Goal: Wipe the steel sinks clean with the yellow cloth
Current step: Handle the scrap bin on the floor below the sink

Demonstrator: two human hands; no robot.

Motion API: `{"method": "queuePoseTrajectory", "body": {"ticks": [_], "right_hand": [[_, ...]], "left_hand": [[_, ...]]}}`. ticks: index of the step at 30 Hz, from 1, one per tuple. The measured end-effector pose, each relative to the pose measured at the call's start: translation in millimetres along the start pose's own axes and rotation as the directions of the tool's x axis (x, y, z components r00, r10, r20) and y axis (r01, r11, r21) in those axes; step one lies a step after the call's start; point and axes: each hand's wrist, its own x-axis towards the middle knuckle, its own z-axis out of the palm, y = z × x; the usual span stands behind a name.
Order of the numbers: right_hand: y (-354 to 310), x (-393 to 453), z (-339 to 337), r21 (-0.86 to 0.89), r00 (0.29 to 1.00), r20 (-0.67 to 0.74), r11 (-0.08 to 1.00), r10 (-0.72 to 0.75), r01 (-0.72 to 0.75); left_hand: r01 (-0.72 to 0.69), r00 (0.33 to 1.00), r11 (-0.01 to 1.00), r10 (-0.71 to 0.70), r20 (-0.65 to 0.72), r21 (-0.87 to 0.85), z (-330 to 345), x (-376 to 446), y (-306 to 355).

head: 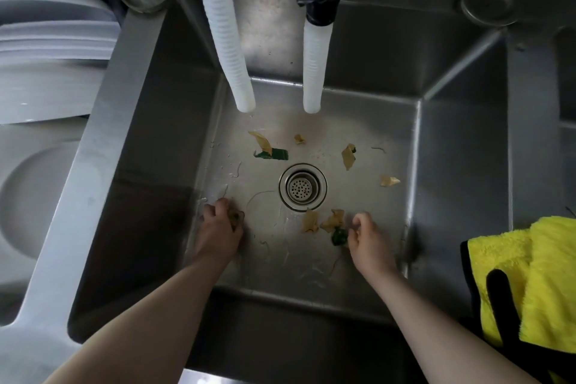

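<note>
- Showing no readable writing, the steel sink [149,140] has a round drain strainer [303,186] in its floor, with yellowish and green food scraps [348,156] scattered around it.
- Two white hoses [229,50] hang over the basin; white plates [46,50] sit stacked to the left.
- Left hand [219,229] grasps a scrap at the floor's left edge.
- Right hand [367,238] pinches a green scrap [339,237].
- Yellow cloth [536,277] lies on the right rim, untouched.
</note>
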Motion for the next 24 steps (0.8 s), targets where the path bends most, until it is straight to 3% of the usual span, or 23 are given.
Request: {"method": "queuePoseTrajectory", "body": {"ticks": [2, 4, 13, 17, 21, 24], "right_hand": [[0, 3, 3, -0.011, 0.994, 0.104, 1.0, -0.011, 0.012], [0, 4, 5, -0.13, 0.984, 0.176, 0.991, -0.006, 0.029], [1, 2, 6, -0.105, 0.99, 0.103, 0.991, 0.092, -0.081], [1, 1, 3, 0.041, 0.986, 0.024, 0.985, 0.166, -0.167], [-1, 3, -1, 0.046, 0.988, 0.005, 0.987, 0.155, -0.155], [-8, 10, -1, 0.044, 0.986, 0.008, 0.985, 0.164, -0.164]], "left_hand": [[0.031, 0.999, 1.0, -0.031, 0.017, -0.002, 5, 4, -6], [0.029, 0.999, 1.0, -0.03, 0.028, 0.004, 8, 6, -11], [-0.06, 0.998, 0.985, 0.057, 0.023, 0.165, 7, 12, -14], [-0.103, 0.995, 0.992, 0.104, -0.004, 0.074, 1, 8, 0], [-0.16, 0.986, 0.986, 0.162, 0.045, -0.043, 9, 4, 18], [-0.326, 0.938, 0.944, 0.329, 0.11, -0.047, 22, 7, 37]]}}
